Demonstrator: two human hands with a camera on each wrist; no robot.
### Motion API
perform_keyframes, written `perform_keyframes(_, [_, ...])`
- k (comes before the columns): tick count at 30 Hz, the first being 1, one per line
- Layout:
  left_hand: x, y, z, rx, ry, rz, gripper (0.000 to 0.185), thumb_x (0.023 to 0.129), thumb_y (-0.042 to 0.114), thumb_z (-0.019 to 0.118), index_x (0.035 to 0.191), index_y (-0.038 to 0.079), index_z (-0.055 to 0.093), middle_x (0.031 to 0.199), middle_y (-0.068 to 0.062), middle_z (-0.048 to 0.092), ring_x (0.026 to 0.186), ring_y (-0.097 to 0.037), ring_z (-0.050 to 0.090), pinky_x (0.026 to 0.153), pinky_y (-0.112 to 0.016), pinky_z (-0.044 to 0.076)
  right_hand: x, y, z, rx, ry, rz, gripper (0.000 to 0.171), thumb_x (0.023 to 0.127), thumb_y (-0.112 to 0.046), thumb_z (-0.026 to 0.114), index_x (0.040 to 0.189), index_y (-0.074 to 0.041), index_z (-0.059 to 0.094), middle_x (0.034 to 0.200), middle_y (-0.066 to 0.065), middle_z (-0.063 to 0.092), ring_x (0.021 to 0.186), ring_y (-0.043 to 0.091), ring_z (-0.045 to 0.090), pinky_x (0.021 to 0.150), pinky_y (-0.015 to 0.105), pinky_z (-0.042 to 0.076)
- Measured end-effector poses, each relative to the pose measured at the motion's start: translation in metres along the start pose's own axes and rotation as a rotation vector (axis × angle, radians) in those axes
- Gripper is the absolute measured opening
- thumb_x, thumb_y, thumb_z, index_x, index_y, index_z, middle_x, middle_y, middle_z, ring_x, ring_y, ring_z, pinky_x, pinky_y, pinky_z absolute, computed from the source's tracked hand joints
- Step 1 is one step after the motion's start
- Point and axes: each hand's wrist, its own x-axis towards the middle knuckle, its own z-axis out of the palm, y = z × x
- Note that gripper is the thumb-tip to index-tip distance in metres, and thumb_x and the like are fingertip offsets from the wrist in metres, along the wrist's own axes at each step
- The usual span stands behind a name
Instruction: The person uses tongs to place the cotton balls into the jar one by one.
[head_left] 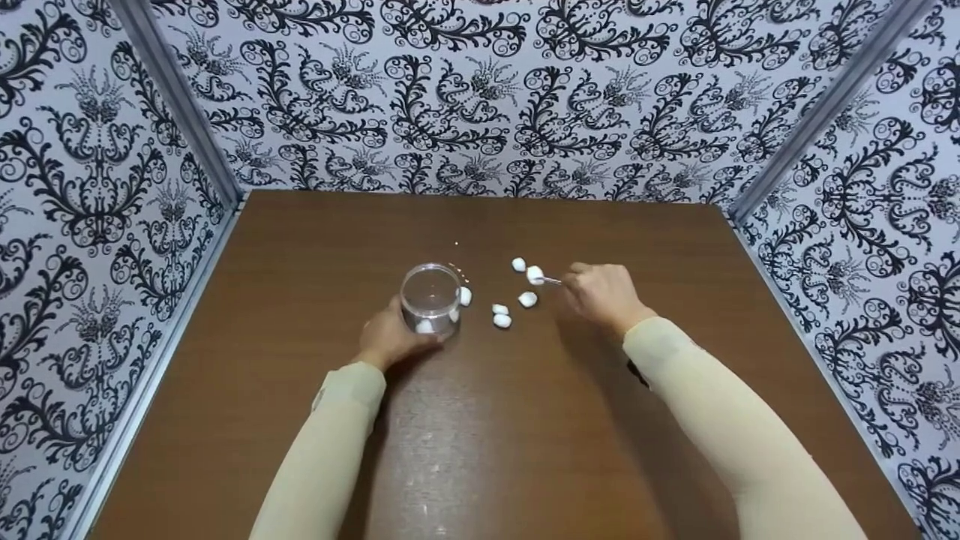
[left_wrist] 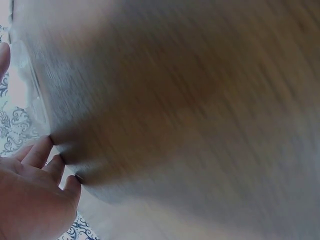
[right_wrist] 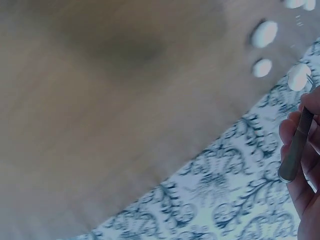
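Observation:
In the head view my left hand (head_left: pixel 391 334) grips a clear plastic jar (head_left: pixel 430 289) low on its side, fingers on the left and thumb along the front. A white cotton ball (head_left: pixel 425 327) shows through the jar's wall near the bottom. My right hand (head_left: pixel 602 295) holds a metal fork (head_left: pixel 553 280) by its handle, seen also in the right wrist view as a fork (right_wrist: pixel 295 150) with a rounded handle end. At its tip is a white cotton ball (right_wrist: pixel 299 77). In the left wrist view the left fingertips (left_wrist: pixel 71 185) are by the tabletop, beside the jar (left_wrist: pixel 37 100).
Several loose cotton balls (head_left: pixel 528 299) lie on the brown wooden table (head_left: pixel 480 435) between the hands; one cotton ball (head_left: pixel 466 297) is right beside the jar. Tiny white crumbs (head_left: pixel 459 271) are scattered behind it. Patterned walls (head_left: pixel 480 97) enclose the back and sides.

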Motion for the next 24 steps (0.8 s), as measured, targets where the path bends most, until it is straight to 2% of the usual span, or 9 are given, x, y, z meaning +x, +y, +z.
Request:
perform_keyframes(6, [0.001, -0.001, 0.0, -0.015, 0.0, 0.004, 0.109, 0.06, 0.053, 0.09, 0.145, 0.003, 0.043, 0.127, -0.019, 0.063, 0.115, -0.041, 0.058, 0.098, -0.053, 0.043, 0.023, -0.024, -0.009, 0.036, 0.027, -0.08, 0.007, 0.085, -0.014, 0.068, 0.082, -0.011, 0.073, 0.073, 0.001, 0.058, 0.048, 0.024, 0.054, 0.038, 0.043, 0.041])
perform_keyframes(16, [0.0, -0.001, 0.0, -0.021, 0.004, -0.001, 0.108, 0.06, 0.051, 0.091, 0.145, 0.003, 0.043, 0.128, -0.018, 0.062, 0.116, -0.04, 0.057, 0.098, -0.053, 0.043, 0.06, -0.07, -0.016, 0.076, 0.078, -0.156, 0.008, 0.087, -0.017, 0.068, 0.088, -0.013, 0.075, 0.076, -0.001, 0.059, 0.053, 0.021, 0.058, 0.04, 0.04, 0.042])
perform_keyframes(24, [-0.004, 0.005, -0.003, -0.047, -0.005, -0.016, 0.106, 0.061, 0.048, 0.092, 0.143, 0.002, 0.044, 0.13, -0.018, 0.061, 0.118, -0.039, 0.056, 0.1, -0.051, 0.041, 0.07, -0.092, -0.004, 0.086, 0.052, -0.187, 0.006, 0.085, -0.019, 0.071, 0.087, -0.014, 0.076, 0.076, -0.002, 0.06, 0.053, 0.021, 0.058, 0.041, 0.04, 0.045])
